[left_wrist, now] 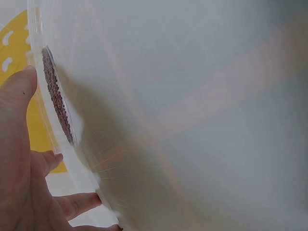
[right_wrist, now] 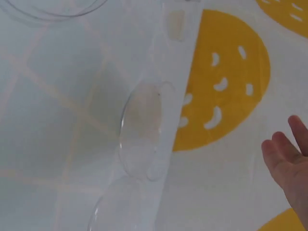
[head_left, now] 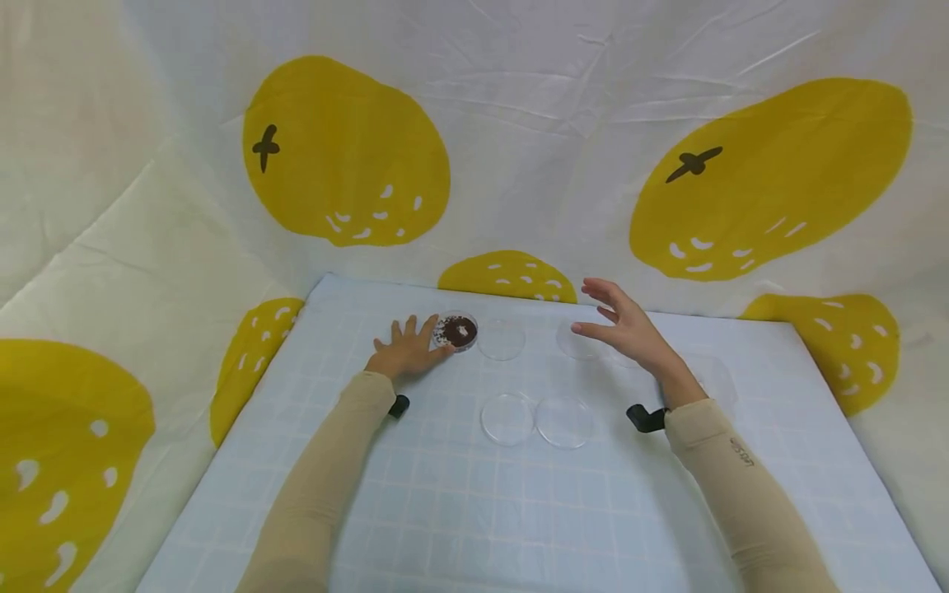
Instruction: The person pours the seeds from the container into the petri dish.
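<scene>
Roughly mid-frame in the head view, a clear round dish [head_left: 449,315] of dark brown grains [head_left: 458,333] sits on a pale checked worktop [head_left: 460,502]. The left hand [head_left: 404,354] lies just left of it, fingers spread, thumb at its rim. Right of centre, the right hand [head_left: 626,331] is raised, fingers relaxed and apart. Transparent discs [head_left: 501,340] lie between the hands and, lower, side by side.
</scene>
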`<state>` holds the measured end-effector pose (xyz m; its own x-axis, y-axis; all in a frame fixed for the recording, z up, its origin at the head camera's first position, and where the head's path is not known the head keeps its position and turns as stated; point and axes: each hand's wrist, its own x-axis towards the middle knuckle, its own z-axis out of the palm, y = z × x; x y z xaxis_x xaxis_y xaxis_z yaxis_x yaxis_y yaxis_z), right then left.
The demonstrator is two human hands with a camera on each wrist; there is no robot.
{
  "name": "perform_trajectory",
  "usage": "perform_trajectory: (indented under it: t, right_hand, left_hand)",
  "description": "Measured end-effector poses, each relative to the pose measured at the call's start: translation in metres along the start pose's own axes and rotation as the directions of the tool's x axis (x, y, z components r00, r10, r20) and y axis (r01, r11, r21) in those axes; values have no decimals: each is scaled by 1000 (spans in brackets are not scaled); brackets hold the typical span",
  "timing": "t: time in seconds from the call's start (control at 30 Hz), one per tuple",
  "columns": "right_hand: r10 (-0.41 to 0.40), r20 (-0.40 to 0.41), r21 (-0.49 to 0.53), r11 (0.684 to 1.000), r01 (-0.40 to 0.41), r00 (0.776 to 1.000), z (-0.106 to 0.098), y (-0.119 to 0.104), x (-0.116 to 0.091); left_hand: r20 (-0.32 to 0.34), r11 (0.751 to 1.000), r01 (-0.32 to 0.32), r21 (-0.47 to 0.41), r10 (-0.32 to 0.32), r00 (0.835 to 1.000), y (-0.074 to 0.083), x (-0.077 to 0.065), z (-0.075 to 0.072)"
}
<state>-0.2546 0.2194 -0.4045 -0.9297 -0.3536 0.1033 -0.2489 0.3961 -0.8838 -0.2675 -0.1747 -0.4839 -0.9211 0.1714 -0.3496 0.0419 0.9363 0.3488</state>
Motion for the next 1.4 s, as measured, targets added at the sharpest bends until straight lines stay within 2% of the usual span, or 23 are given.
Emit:
perform_trajectory:
  t: [0.17, 0.43, 0.73, 1.17, 1.4]
  right_hand:
    - [-8, 62, 3, 1000, 8, 998, 17, -16, 11]
    - [16, 103, -28, 1000, -14, 995, 41, 16, 40]
    - [21, 154, -117, 993, -3, 988, 63, 25, 56]
    - [75, 226, -288, 958, -7, 971, 94, 34, 73]
    - [114, 300, -367, 930, 4, 947, 102, 40, 77]
  left_hand:
    - [-1, 1000, 3, 6, -3, 1000, 1, -1, 0]
    - [-11, 1000, 6, 11, -6, 1000, 2, 0, 1]
    - [-5, 1000, 15, 8, -15, 1000, 3, 0, 1]
    - [-6, 1000, 14, 11, -14, 1000, 0, 0, 1]
    - [-10, 1000, 17, 22, -17, 1000, 0, 2, 3]
